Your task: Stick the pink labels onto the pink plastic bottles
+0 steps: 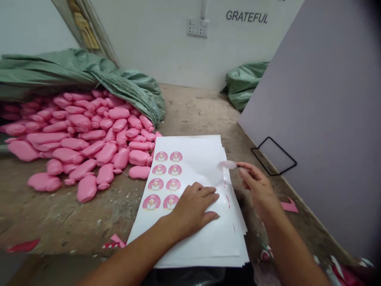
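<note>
White paper stack (211, 246), one: sheets loosely squared, long axis running roughly twelve to six o'clock (clock centred on the stack, twelve toward the wall). Bears eight pink printed labels (162, 184) in two columns at nine to ten o'clock; remainder of the top sheet plain.

Left hand (199, 206), one: spread palm-down on the stack's middle, holding nothing. Its forearm enters from seven o'clock, across the stack's lower left edge, just below the bottom label row.

Right hand (256, 182), one: at three o'clock, well apart from the left, thumb and fingers pinched on a pale oval piece (228, 164). Piece lies over the stack's right edge, long axis about nine to three, tip pointing at the labels; whether fully free of the paper, cannot tell.

Principal relation: labels and bottles both lie toward nine o'clock of the piece; the left hand is nearer to both, and its knuckles rise just below the straight line across.

Pink bottles (106, 153), many: heaped at nine to eleven, the nearest just beside the stack, spilling from a green sack (119, 85).

Surroundings: second green sack (247, 81), one o'clock; black wire frame (282, 150) and grey panel (315, 119), two to three, beyond the right hand; pink scrap (290, 205), three to four; wall socket (197, 28), twelve.
</note>
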{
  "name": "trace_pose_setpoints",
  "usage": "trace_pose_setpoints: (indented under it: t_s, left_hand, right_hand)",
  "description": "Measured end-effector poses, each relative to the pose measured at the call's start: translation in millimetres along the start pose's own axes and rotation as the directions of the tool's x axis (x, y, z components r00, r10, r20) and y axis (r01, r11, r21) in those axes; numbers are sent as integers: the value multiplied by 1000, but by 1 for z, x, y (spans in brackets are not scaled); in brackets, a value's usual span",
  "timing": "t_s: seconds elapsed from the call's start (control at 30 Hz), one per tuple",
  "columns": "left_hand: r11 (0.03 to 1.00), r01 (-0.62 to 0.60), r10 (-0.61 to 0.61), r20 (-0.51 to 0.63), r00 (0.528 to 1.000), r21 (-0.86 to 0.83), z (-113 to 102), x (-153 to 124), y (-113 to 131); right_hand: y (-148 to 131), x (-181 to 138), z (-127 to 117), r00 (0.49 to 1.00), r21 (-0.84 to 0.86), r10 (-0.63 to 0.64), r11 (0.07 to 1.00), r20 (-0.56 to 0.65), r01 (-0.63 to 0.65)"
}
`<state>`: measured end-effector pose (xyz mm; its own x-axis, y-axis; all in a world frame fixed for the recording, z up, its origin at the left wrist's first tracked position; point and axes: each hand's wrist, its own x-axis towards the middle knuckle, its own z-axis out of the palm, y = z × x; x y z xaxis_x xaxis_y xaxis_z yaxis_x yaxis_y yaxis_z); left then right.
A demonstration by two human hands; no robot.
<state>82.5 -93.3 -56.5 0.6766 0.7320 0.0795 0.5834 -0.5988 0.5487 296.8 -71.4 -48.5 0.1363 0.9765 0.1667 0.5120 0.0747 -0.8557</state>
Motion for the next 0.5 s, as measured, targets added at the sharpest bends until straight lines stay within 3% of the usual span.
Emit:
trace_pose_setpoints:
  t_s: [0.07, 0.13, 0.2, 0.27, 0.3, 0.37, 0.5]
  left_hand:
    - [985, 39, -39, 3, 999, -166, -8, 0, 1]
    - [861, 139, -146, 24, 989, -490, -19, -1, 7]
    - [516, 216, -264, 87, 961, -829, -31, -5, 15]
    - [149, 198, -338, 138, 931, -969, -40, -14, 24]
    - [40, 169, -369, 142, 918, -985, -42, -19, 27]
    - [-50, 125, -420, 134, 898, -991, -42, -32, 32]
    - [-41, 117, -469, 123, 875, -992, -32, -58, 42]
  right_hand:
    - [-11, -6, -6, 999, 51, 5, 999, -47, -2]
    - [-24, -23, -6, 999, 38, -53, 998, -6, 53]
    - [-36, -47, -1, 980, -61, -163, 983, 110, 171]
    - [-43, -70, 6, 938, -196, -252, 934, 236, 300]
    - [-44, -80, 9, 920, -231, -272, 911, 282, 341]
    - [-45, -92, 14, 921, -204, -248, 926, 301, 317]
    - [-49, -91, 14, 979, 58, 21, 998, 203, -34]
